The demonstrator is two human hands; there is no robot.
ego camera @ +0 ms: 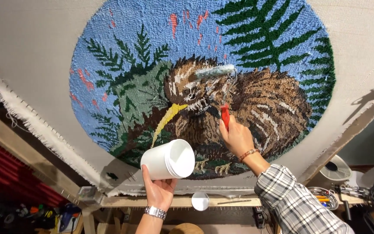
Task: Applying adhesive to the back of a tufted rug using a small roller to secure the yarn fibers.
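Note:
A round tufted rug [204, 78] showing a brown bird, green ferns and blue sky is stretched on a cloth backing over a wooden frame. My right hand [237, 138] grips the red handle of a small paint roller [215, 71], whose fuzzy roll lies across the bird's head. A bracelet and a plaid sleeve show at that wrist. My left hand [159, 190], wearing a metal watch, holds a white plastic tub [169, 159] tipped on its side below the rug's lower edge.
The frame's wooden rail [182, 201] runs along the bottom, with a white lid [200, 201] resting on it. A small fan [336, 168], a wire basket and tools sit at lower right. Red material and clutter lie at lower left.

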